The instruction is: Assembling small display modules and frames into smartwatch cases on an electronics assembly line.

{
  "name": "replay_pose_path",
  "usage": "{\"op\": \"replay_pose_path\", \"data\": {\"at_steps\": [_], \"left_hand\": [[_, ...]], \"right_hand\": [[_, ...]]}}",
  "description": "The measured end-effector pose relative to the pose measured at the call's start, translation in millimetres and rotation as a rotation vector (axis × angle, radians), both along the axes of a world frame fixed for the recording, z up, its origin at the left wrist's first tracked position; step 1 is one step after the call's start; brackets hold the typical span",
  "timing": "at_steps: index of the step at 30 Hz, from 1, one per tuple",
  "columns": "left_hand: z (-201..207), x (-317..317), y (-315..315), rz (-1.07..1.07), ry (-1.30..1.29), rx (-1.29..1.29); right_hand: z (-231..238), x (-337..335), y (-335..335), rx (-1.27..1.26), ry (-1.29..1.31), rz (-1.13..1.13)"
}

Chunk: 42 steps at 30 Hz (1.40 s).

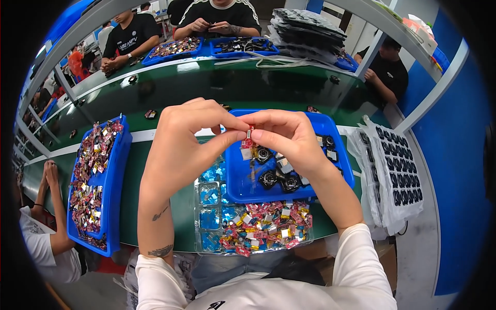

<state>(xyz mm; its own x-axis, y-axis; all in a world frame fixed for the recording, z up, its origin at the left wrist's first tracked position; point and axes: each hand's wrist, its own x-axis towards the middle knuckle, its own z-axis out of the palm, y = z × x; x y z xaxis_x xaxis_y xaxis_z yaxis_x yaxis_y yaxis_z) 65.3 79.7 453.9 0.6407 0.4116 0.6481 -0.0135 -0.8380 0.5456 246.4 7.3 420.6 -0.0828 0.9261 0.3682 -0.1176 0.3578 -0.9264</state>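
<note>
Pinching a small red part between fingertips, left hand and right hand hold it over a blue tray; its markings are too small to read. White lettering crosses a co-worker's black shirt.

1. Shirt: white, soft folds across front.
2. Small black mark on shirt front, partly cut off, unreadable.
3. Left sleeve: white, short, loose, hem near elbow.
4. Right sleeve: also white, short, loose, creased.
5. Left forearm: smaller dark tattoo midway, wider dark tattoo just beside hem; designs unclear.
6. Left hand, right hand: both bare.
7. Trousers: faded blue, denim-looking, partly visible.
</note>
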Motion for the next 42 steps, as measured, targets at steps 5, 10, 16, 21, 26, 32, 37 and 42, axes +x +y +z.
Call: {"op": "replay_pose_path", "data": {"at_steps": [5, 10, 16, 21, 26, 32, 37, 42], "left_hand": [[-2, 6, 2, 0.062, -0.03, 0.213], [-8, 10, -1, 0.198, 0.092, 0.129], [1, 7, -8, 0.07, 0.062, 0.273], [-4, 10, -1, -0.066, 0.067, 0.336], [-1, 3, 6, 0.023, 0.127, 0.296], [-5, 4, 7, 0.028, 0.197, -0.015], [-2, 1, 8, 0.077, 0.066, -0.082], [0, 3, 2, 0.002, 0.096, -0.16]], "right_hand": [[-1, 0, 0, 0.108, -0.091, -0.077], [-3, 0, -2, 0.394, -0.52, -0.283], [-6, 15, 5, 0.095, -0.194, -0.044], [-1, 14, 4, -0.133, -0.029, 0.146], [-5, 13, 5, -0.146, -0.079, 0.043], [-5, 20, 4, -0.094, -0.349, 0.081], [-6, 19, 5, 0.031, -0.37, -0.01], [-1, 16, 2, 0.042, -0.282, -0.09]]}}
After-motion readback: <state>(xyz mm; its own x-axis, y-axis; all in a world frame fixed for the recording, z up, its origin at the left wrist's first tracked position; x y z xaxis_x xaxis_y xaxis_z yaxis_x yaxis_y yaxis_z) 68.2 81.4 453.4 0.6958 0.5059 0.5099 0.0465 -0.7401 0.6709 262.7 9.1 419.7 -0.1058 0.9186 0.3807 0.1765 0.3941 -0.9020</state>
